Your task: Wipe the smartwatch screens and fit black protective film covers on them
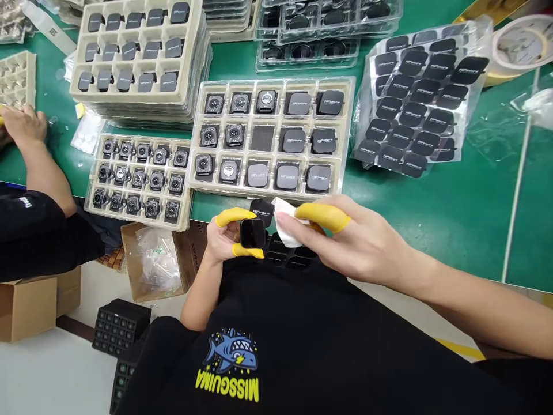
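Observation:
My left hand (224, 235), with yellow finger cots, grips a black smartwatch body (253, 234) by its edges, dark screen facing up. My right hand (349, 230), also in yellow finger cots, pinches a white wiping cloth (286, 222) just right of the watch. Behind and below both hands lies a sheet of black printed film stickers (276, 248), partly hidden. Beyond the hands sits a beige tray (276, 189) of watch bodies; some show their sensor backs, others carry black printed covers. One middle compartment shows only a dark bottom.
A smaller tray of watches (184, 219) stands left, below stacked trays (138, 101). Sticker sheets (415, 109) and a tape roll (522, 49) lie right. Clear trays (306, 63) stand at the back. Another person's hand (26, 124) is at far left; an open carton (181, 253) sits below.

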`<action>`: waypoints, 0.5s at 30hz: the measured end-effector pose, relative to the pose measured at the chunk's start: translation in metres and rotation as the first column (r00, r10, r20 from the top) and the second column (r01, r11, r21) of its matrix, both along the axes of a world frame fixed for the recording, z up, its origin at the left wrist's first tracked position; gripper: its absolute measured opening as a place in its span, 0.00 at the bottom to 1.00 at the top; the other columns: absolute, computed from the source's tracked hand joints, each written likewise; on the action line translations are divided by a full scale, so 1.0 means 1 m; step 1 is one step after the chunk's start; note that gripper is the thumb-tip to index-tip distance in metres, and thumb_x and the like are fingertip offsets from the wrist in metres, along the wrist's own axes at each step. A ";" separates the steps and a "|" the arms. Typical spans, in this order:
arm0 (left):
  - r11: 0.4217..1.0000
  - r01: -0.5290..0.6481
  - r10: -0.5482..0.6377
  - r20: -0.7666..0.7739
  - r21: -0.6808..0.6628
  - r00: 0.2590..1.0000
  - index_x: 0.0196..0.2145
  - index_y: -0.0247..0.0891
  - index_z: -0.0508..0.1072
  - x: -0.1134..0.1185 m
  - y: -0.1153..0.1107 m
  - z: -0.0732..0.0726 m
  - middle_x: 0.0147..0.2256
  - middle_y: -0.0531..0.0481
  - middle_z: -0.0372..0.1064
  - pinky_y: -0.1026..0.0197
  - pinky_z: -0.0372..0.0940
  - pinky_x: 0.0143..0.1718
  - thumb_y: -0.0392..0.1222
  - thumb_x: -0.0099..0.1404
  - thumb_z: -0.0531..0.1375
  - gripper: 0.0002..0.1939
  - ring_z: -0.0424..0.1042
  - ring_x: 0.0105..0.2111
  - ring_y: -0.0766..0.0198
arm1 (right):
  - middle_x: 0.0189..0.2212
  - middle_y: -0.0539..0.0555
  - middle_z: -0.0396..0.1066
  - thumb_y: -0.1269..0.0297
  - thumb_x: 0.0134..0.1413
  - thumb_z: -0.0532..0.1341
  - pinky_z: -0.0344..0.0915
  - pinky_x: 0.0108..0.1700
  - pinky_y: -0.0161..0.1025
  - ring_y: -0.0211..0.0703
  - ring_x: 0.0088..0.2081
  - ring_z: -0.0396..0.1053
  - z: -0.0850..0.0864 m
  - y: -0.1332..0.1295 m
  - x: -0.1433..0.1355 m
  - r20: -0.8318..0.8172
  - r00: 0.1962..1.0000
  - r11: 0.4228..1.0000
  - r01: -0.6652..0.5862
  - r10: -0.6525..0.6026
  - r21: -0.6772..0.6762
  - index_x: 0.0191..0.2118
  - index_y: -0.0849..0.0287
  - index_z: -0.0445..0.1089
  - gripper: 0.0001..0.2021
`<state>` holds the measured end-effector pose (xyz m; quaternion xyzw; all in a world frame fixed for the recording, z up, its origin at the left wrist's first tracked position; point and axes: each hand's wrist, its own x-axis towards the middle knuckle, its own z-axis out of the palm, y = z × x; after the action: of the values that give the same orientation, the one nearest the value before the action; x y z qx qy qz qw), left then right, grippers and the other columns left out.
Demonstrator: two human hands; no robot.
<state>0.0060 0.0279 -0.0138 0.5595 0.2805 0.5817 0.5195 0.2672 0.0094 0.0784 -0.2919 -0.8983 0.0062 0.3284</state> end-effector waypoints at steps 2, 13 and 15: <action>1.000 0.014 -0.014 -0.001 -0.009 1.000 0.47 0.43 0.90 0.000 0.001 0.000 0.36 0.50 0.85 0.65 0.77 0.33 0.52 0.35 0.90 0.39 0.82 0.30 0.64 | 0.40 0.57 0.77 0.81 0.69 0.65 0.77 0.45 0.49 0.52 0.42 0.77 0.002 -0.005 0.001 -0.016 0.998 0.997 -0.061 0.061 -0.049 0.67 0.59 0.75 0.24; 0.996 0.001 -0.008 -0.080 -0.092 0.997 0.41 0.40 0.90 0.001 -0.003 -0.003 0.33 0.49 0.84 0.63 0.78 0.32 0.60 0.31 0.89 0.39 0.83 0.30 0.61 | 0.41 0.58 0.80 0.78 0.74 0.58 0.75 0.42 0.49 0.52 0.41 0.75 -0.017 0.004 -0.011 0.068 0.998 0.998 -0.001 -0.003 0.058 0.63 0.61 0.78 0.20; 0.995 -0.049 0.043 -0.073 -0.082 0.996 0.40 0.41 0.90 -0.001 -0.003 -0.001 0.34 0.48 0.85 0.63 0.78 0.31 0.60 0.28 0.89 0.40 0.83 0.30 0.61 | 0.43 0.59 0.81 0.78 0.73 0.58 0.75 0.43 0.50 0.54 0.43 0.75 -0.015 0.003 0.005 0.030 0.992 0.992 0.123 -0.123 0.008 0.67 0.54 0.77 0.24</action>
<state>0.0054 0.0246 -0.0144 0.5510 0.3357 0.5609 0.5187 0.2722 0.0121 0.0631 -0.3456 -0.8836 -0.0215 0.3153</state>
